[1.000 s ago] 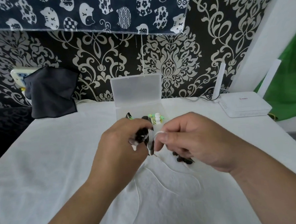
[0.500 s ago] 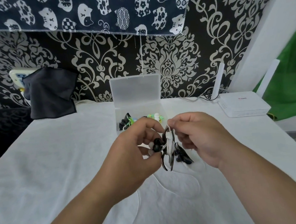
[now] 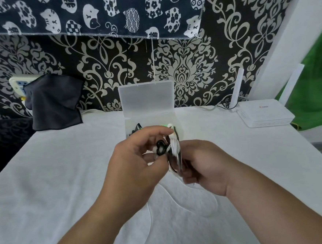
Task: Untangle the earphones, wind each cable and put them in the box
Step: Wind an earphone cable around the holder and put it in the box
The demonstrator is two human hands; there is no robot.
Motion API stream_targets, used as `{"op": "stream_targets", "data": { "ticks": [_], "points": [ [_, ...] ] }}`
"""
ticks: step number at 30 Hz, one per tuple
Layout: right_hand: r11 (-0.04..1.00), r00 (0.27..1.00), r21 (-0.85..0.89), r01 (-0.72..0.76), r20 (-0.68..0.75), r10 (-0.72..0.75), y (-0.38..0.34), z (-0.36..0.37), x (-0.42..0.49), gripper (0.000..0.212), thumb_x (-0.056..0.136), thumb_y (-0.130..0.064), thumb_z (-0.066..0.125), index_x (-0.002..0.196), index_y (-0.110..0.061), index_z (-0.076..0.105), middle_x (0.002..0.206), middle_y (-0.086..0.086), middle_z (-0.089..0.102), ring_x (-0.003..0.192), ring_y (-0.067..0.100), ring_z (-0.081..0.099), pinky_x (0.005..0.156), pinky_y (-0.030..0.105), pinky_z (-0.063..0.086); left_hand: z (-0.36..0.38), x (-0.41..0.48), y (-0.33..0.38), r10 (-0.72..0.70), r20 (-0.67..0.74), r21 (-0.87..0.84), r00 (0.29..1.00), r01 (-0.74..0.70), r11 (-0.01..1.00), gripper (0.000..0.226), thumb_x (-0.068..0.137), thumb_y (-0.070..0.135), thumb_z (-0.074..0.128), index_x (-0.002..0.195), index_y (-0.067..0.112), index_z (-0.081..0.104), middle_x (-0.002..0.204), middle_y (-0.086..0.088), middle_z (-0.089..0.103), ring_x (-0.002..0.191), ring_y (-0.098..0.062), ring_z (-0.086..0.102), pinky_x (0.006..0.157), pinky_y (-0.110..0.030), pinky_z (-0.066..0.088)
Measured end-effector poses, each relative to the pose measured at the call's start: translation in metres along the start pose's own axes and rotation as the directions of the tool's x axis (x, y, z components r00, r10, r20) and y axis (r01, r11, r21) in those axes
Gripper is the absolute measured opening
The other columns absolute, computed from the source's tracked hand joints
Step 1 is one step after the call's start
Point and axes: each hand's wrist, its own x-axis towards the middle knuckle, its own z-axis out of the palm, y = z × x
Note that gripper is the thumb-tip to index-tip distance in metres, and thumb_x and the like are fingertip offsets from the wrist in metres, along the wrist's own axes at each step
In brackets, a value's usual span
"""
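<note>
Head view: left hand (image 3: 132, 162) pinches the earphones (image 3: 174, 149) at the buds. The part-wound coil is above the bench (image 3: 64, 166), just in front of the open box (image 3: 147, 100) at the back edge. Right hand (image 3: 203, 166) is curled round the coil's lower side. The loose cable (image 3: 149, 218) trails toward the front edge. Suggest: keep buds fixed, feed slack under light tension, make even loops.
</note>
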Motion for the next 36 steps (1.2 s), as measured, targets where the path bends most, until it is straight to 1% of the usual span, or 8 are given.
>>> {"op": "stream_targets", "data": {
  "ticks": [5,10,15,18,21,24,27,36],
  "points": [
    [0.974,0.993,-0.228,0.004,0.119,0.024,0.002,0.001,-0.006,0.040,0.104,-0.022,0.047,0.071,-0.014,0.066,0.056,0.001,0.041,0.053,0.015,0.026,0.050,0.026,0.020,-0.004,0.002,-0.002,-0.003,-0.118,0.159,0.993,0.022,0.987,0.056,0.077,-0.016,0.062,0.096,0.035,0.072,0.084,0.009,0.071,0.066,-0.007,0.062,0.065,-0.010,0.045],
    [0.946,0.968,-0.318,0.064,0.252,0.020,-0.004,-0.004,-0.013,0.034,0.104,-0.024,0.049,0.081,-0.013,0.072,0.055,-0.002,0.038,0.054,0.015,0.026,0.052,0.026,0.021,-0.010,0.004,-0.005,-0.020,-0.201,0.309,0.979,0.082,0.948,0.053,0.078,-0.011,0.064,0.091,0.039,0.072,0.080,0.015,0.068,0.060,0.000,0.056,0.060,-0.005,0.041],
    [0.947,0.936,-0.232,0.224,0.320,-0.143,-0.021,-0.013,-0.023,0.024,0.094,-0.028,0.062,0.085,-0.010,0.074,0.055,-0.001,0.038,0.051,0.012,0.028,0.048,0.021,0.023,-0.021,0.007,-0.012,0.021,-0.175,0.507,0.984,0.072,0.859,0.054,0.076,-0.003,0.066,0.096,0.048,0.072,0.086,0.015,0.064,0.080,-0.007,0.061,0.076,-0.024,0.053],
    [0.940,0.939,-0.176,0.291,0.240,-0.245,-0.032,-0.017,-0.028,0.026,0.093,-0.027,0.062,0.078,-0.010,0.075,0.056,0.004,0.037,0.051,0.013,0.029,0.045,0.019,0.025,-0.018,0.005,-0.010,0.020,-0.055,0.550,0.998,0.014,0.835,0.054,0.076,-0.002,0.066,0.102,0.046,0.073,0.096,0.021,0.066,0.089,-0.006,0.063,0.080,-0.024,0.053],
    [0.840,0.913,-0.391,0.376,-0.001,-0.408,-0.032,-0.022,-0.024,0.030,0.091,-0.030,0.060,0.070,-0.013,0.074,0.055,0.009,0.031,0.058,0.027,0.030,0.055,0.030,0.030,-0.013,0.002,-0.008,0.003,0.052,0.519,0.999,-0.029,0.854,0.060,0.077,-0.003,0.067,0.107,0.048,0.070,0.097,0.023,0.065,0.088,-0.010,0.063,0.080,-0.021,0.052],
    [0.772,0.872,-0.542,0.332,-0.135,-0.470,-0.028,-0.024,-0.021,0.031,0.094,-0.033,0.063,0.069,-0.016,0.072,0.055,0.006,0.030,0.054,0.021,0.030,0.056,0.028,0.027,-0.009,0.000,-0.005,-0.035,0.096,0.390,0.995,-0.005,0.921,0.064,0.079,-0.005,0.067,0.114,0.049,0.063,0.089,0.011,0.064,0.084,-0.017,0.062,0.078,-0.023,0.053],
    [0.761,0.848,-0.568,0.314,-0.192,-0.494,-0.026,-0.022,-0.019,0.028,0.095,-0.027,0.063,0.070,-0.017,0.070,0.045,-0.013,0.030,0.043,0.006,0.029,0.045,0.016,0.024,-0.007,-0.001,-0.002,-0.039,0.131,0.305,0.991,-0.003,0.952,0.061,0.079,-0.007,0.066,0.113,0.043,0.062,0.085,0.005,0.064,0.081,-0.018,0.062,0.076,-0.027,0.054],
    [0.766,0.826,-0.543,0.344,-0.212,-0.522,-0.022,-0.018,-0.012,0.024,0.094,-0.024,0.066,0.072,-0.014,0.071,0.042,-0.015,0.034,0.042,0.004,0.034,0.046,0.013,0.025,-0.008,0.000,-0.002,-0.050,0.179,0.258,0.983,0.002,0.966,0.059,0.078,-0.008,0.066,0.107,0.044,0.063,0.084,0.003,0.063,0.079,-0.022,0.061,0.073,-0.035,0.055]
  ]
}}
